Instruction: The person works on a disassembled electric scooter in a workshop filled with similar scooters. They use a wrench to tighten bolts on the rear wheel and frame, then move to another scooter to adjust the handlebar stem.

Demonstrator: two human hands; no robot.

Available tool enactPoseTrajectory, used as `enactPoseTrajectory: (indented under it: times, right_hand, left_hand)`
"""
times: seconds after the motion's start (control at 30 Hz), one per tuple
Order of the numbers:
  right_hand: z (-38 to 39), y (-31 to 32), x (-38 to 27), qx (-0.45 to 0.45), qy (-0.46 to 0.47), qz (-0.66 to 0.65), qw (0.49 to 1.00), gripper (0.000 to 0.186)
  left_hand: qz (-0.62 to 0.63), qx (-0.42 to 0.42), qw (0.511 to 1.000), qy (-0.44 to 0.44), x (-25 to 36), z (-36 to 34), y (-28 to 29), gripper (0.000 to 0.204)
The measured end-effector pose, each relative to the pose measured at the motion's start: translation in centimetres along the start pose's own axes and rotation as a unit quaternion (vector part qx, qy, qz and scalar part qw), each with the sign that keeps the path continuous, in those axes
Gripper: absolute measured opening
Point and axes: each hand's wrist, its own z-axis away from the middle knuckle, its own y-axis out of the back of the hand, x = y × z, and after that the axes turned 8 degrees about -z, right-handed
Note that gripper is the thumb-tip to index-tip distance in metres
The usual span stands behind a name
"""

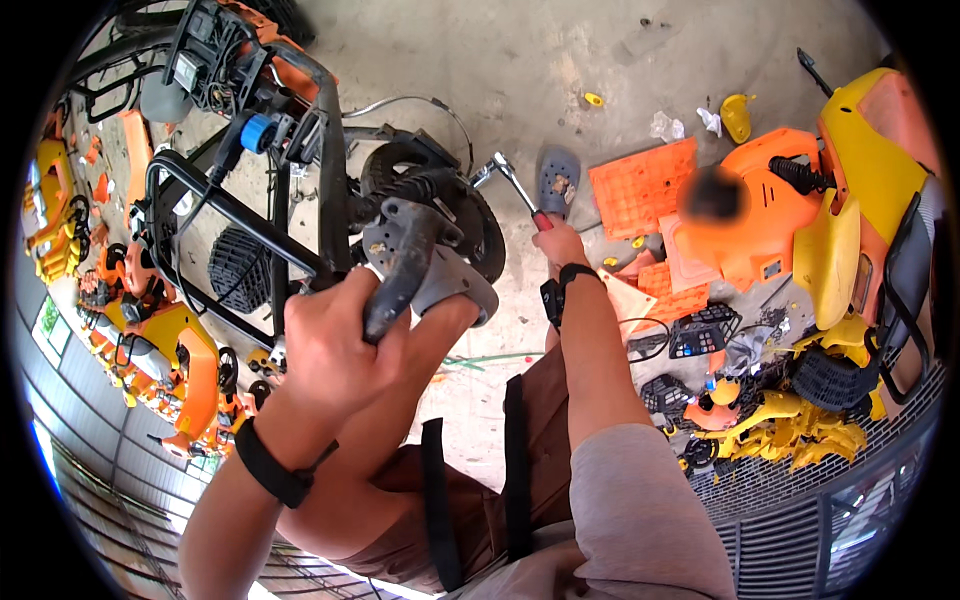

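Note:
My left hand is closed around the end of a black tube of a stripped scooter frame. A dark, worn curved piece passes close by its fingers; I cannot tell if they touch it. My left foot, in a grey clog, is raised against the frame beside the rear wheel. My right hand grips the red handle of a ratchet wrench. The wrench's head points up and left, toward the wheel; whether its socket sits on a fastener is too small to tell.
My other clog stands on the concrete floor. Orange panels, an orange body shell and a yellow scooter body lie to the right, above black baskets and yellow scraps. Several orange and yellow scooters crowd the left.

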Motion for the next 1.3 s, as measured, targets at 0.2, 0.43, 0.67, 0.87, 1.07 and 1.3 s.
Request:
enactPoseTrajectory:
  times: [0.2, 0.43, 0.67, 0.87, 1.07, 1.3]
  right_hand:
    - [0.8, 0.1, -0.8, 0.032, -0.036, 0.056, 0.997, 0.05]
    - [0.5, -1.0, -0.9, 0.058, -0.029, 0.083, 0.994, 0.049]
    - [1.9, -1.5, -1.9, 0.1, -0.046, 0.049, 0.993, 0.045]
    - [1.5, 0.0, -1.9, 0.091, -0.034, 0.038, 0.995, 0.042]
    - [0.6, -0.1, -1.2, 0.119, -0.046, 0.053, 0.99, 0.04]
    - [1.0, -0.3, -1.1, 0.148, 0.068, 0.109, 0.98, 0.036]
  left_hand:
    - [0.011, -0.03, 0.999, -0.005, 0.3, -0.4, 0.2, 0.018]
    - [-0.005, -0.018, 1.0, -0.018, -0.6, 0.2, 0.1, 0.014]
    - [-0.018, -0.017, 1.0, -0.01, -0.7, 0.6, 0.0, 0.012]
    - [-0.026, -0.027, 0.999, 0.02, -0.2, -0.1, -0.5, 0.016]
    - [-0.01, -0.019, 1.0, 0.004, 0.2, -0.4, -0.2, 0.016]
    - [0.008, -0.013, 1.0, 0.003, 0.2, -0.3, 0.0, 0.018]
